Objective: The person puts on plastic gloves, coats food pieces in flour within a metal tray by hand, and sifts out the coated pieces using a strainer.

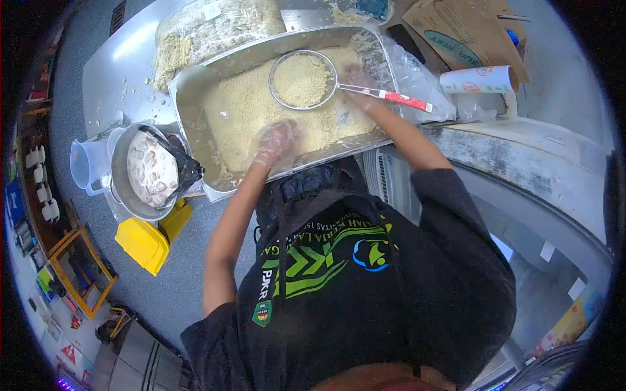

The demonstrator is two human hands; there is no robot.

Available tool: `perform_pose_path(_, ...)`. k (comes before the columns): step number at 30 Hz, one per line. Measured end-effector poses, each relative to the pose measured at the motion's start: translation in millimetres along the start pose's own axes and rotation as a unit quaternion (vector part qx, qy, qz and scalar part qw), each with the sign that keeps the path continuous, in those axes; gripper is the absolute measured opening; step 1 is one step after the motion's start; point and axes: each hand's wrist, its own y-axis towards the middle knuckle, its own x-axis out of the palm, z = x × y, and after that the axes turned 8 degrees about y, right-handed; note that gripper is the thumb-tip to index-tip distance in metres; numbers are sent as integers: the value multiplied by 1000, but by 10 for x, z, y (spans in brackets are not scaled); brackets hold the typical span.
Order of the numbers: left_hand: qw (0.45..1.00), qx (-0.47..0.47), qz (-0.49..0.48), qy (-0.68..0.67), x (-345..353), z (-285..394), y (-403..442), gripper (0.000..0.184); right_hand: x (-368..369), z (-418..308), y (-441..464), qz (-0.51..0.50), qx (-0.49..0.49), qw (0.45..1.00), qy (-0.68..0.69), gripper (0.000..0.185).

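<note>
A large metal tray (191, 124) holds pale yellow crumbs (244, 104). My left hand (280, 140), in a clear glove, is curled in the crumbs near the tray's front edge. Farther right, my right hand (357, 88) is low in the crumbs, partly behind the sieve handle; its fingers are blurred and coated. A round sieve (301, 79) with crumbs in it rests over the tray, and its red handle (407, 100) points right across my right wrist. Whether my right hand touches the handle is unclear.
Left of the tray stands a metal bowl (120, 186) with pieces in whitish liquid, beside a clear plastic jug (88, 166). A large crumb bag (218, 32) lies behind. Cardboard (456, 29), a plastic roll (479, 80) and plastic film are at right. A yellow bin lid (143, 244) is below left.
</note>
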Motion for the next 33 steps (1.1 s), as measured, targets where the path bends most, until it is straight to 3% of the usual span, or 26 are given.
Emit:
perform_pose_path(2, 994, -58, 50, 72, -204, 55, -59, 38, 56, -31, -484, -166, -43, 984, 42, 45)
perform_pose_path(4, 992, -99, 51, 61, -71, -128, 32, 49, 97, -90, -772, -252, -93, 962, 53, 41)
perform_pose_path(6, 994, -91, 27, 49, 119, -233, 122, 54, -262, -385, -729, -369, -43, 928, -27, 39)
perform_pose_path(9, 999, 36, -28, 25, 269, -223, 189, 48, 81, -261, -748, -264, -45, 960, 88, 35)
perform_pose_path(11, 985, 170, -40, -3, 302, -118, 198, 43, 896, -244, -693, -176, -139, 957, 185, 37)
perform_pose_path(12, 986, 162, -23, -16, 329, -59, 193, 40, 1127, -282, -623, -127, -184, 946, 233, 38)
perform_pose_path(14, 988, 150, 10, -41, 449, 19, 160, 37, 690, -702, -473, -282, -148, 931, 176, 40)
perform_pose_path(15, 993, 87, -44, -64, 532, -50, 164, 38, 401, -926, -454, -356, -127, 914, 146, 42)
perform_pose_path(18, 971, -81, -153, -165, 506, -167, 208, 40, -129, -1324, -607, -200, 26, 928, 314, 33)
perform_pose_path(20, 934, -157, -169, -273, -99, 100, 114, 40, 25, -1214, -514, -186, -7, 901, 392, 34)
perform_pose_path(21, 934, -144, -124, -302, -386, 240, 119, 40, 75, -1148, -457, -180, -23, 885, 428, 35)
perform_pose_path(23, 926, -117, -39, -357, -765, 458, 97, 41, -392, -1155, -358, -136, -67, 907, 394, 36)
perform_pose_path(24, 951, -26, 7, -309, -651, 303, 193, 41, -551, -1141, -319, -114, -87, 915, 376, 37)
perform_pose_path(27, 923, -144, 34, -356, -809, 295, 337, 42, -404, -882, -36, 99, -197, 943, 248, 38)
perform_pose_path(28, 911, -138, 61, -383, -806, 253, 334, 41, -451, -821, -32, 102, -135, 963, 210, 38)
perform_pose_path(30, 979, -125, 89, -135, -752, 0, 335, 41, -607, -666, 2, 110, -10, 985, 131, 38)
perform_pose_path(31, 988, -116, 99, -7, -699, -116, 312, 41, -469, -445, 59, 84, -9, 987, 133, 37)
perform_pose_path(33, 971, -170, 126, -111, -605, -191, 174, 36, -34, -2, 229, 34, -4, 990, 137, 36)
